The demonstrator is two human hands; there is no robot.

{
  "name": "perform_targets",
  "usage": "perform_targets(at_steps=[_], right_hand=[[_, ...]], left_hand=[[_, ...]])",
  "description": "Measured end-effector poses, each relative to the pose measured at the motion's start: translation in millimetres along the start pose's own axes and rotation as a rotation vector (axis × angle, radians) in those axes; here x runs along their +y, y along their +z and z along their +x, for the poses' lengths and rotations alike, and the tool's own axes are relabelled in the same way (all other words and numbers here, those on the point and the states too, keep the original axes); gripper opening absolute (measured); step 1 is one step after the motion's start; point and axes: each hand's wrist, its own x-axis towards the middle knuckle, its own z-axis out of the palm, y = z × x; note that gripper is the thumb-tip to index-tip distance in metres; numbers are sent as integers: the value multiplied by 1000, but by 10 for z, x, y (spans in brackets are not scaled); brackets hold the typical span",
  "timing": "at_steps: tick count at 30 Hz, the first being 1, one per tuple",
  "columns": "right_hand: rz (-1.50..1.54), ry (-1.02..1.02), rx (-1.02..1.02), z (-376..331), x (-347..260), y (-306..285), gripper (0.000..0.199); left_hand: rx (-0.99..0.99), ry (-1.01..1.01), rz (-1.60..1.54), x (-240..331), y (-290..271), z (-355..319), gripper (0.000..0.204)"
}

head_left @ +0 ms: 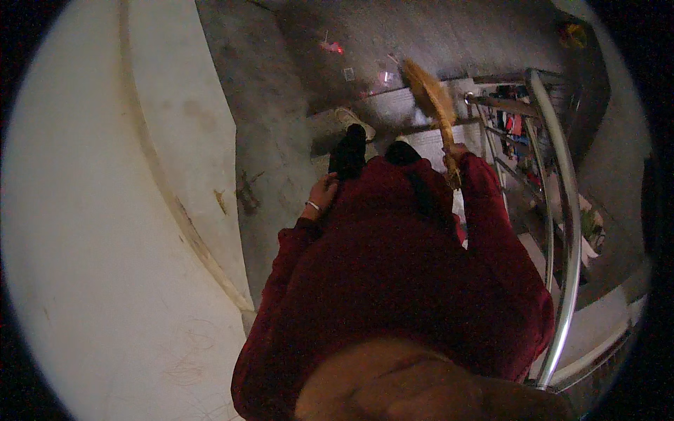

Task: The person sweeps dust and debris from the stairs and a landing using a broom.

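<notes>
A straw hand broom [430,91] is gripped by its narrow end in my right hand [456,151], fingers wrapped round it. Its tan bristles fan out ahead of me, slightly blurred, over the steps. My left hand [323,193], with a pale bracelet at the wrist, hangs low by my left thigh. Its fingers are loosely extended and touch the side of my dark red garment [393,231], with nothing seen in them. Below the hem are my dark legs, and a light shoe [351,121] stands on a step.
A metal handrail [565,196] with bars runs along my right. Beyond it, colourful items [516,126] lie on a lower level. A pale wall [105,231] rises on my left. Steps [393,109] lead down to a grey floor [365,35] with a small red scrap [333,48].
</notes>
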Motion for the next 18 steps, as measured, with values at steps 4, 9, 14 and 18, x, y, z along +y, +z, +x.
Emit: perform_targets(at_steps=[4, 9, 14, 18], right_hand=[[802, 456, -40, -405, -1114, -403, 31], [-99, 158, -108, 66, -444, -144, 36], [-332, 253, -110, 172, -781, -121, 43], [-276, 379, -72, 311, -1104, -305, 43]], left_hand=[[70, 0, 11, -324, -50, 35, 34], [59, 185, -19, -605, -173, 435, 34], [51, 54, -54, -785, -358, 644, 35], [22, 187, -296, -1713, -595, 1263, 40]])
